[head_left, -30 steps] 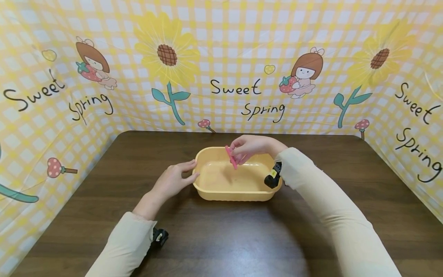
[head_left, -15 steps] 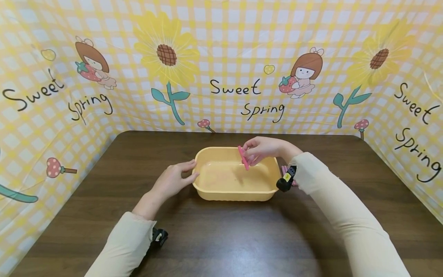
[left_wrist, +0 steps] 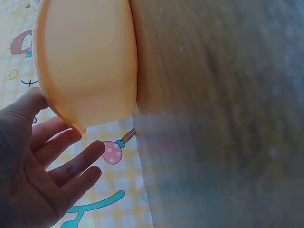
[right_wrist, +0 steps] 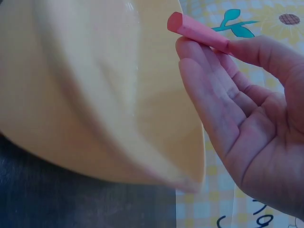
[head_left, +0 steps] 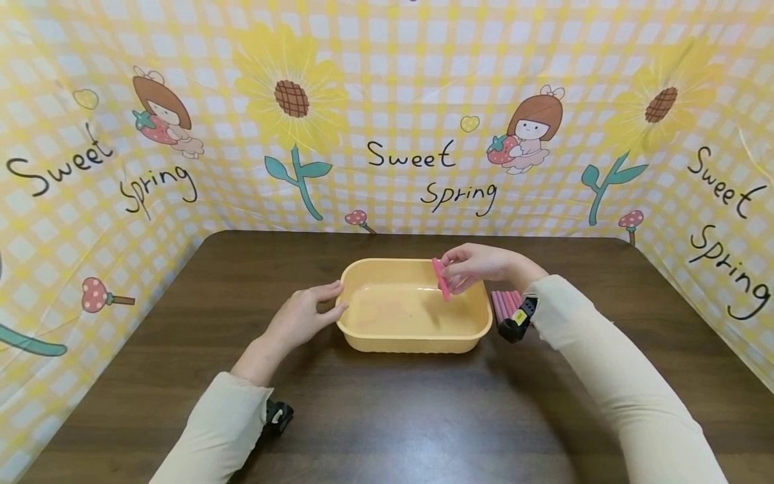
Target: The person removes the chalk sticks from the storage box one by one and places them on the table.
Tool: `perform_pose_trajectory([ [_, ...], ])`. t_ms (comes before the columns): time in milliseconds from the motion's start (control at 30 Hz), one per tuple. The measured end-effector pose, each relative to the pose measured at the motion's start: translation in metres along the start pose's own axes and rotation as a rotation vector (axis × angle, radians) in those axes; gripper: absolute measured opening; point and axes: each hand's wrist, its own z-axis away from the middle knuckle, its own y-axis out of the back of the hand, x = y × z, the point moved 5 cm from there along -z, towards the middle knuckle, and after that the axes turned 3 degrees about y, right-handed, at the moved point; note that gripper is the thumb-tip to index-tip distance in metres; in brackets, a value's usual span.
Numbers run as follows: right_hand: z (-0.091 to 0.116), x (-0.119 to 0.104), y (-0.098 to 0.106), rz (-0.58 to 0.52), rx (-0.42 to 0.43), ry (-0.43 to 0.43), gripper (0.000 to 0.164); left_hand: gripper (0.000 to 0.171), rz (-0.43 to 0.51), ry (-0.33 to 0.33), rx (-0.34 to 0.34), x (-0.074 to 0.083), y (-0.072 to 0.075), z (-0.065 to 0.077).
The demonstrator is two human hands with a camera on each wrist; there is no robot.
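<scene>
A yellow oblong basin (head_left: 417, 339) stands on the brown table. My left hand (head_left: 304, 312) touches the rim at its left end, thumb and fingers spread; in the left wrist view the thumb and fingertips (left_wrist: 71, 137) lie along that rim. Over the right back part of the basin, my right hand (head_left: 478, 265) pinches a short pink stick (head_left: 442, 279) between thumb and fingers. The right wrist view shows the pink stick (right_wrist: 199, 31) with a flat end, held above the basin wall (right_wrist: 166, 104).
Several pink sticks (head_left: 500, 302) lie side by side just right of the basin, partly hidden by the black wrist camera (head_left: 517, 323). A yellow checked cloth (head_left: 399, 87) with printed flowers hangs behind and along both sides of the table (head_left: 375, 410).
My right hand has moved to the right over the basin with the pink stick, uncovering the sticks beside it. The left hand stays at the rim.
</scene>
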Motion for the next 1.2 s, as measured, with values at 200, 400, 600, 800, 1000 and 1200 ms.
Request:
perform_pose_trajectory([
  [200,0.009,0.008,0.003,-0.029,0.029,0.005,0.024,0.049,0.006,0.0,0.001,-0.001,0.0,0.001],
  [400,0.019,0.017,0.008,-0.092,0.03,0.024,0.029,0.049,0.013,-0.004,-0.005,-0.001,-0.001,0.001],
  [600,0.034,0.024,0.017,-0.099,0.052,0.03,0.028,0.049,0.007,-0.005,-0.003,-0.001,-0.001,0.001],
  [800,0.047,0.032,0.027,-0.13,0.077,0.049,0.03,0.049,0.009,-0.004,-0.005,0.0,0.0,0.001],
  [1000,0.06,0.043,0.035,-0.104,0.135,0.037,0.022,0.048,0.012,-0.002,-0.005,0.0,-0.001,0.001],
  [1200,0.071,0.056,0.04,-0.121,0.157,0.042,0.027,0.048,0.015,-0.002,-0.009,0.0,-0.001,0.0],
])
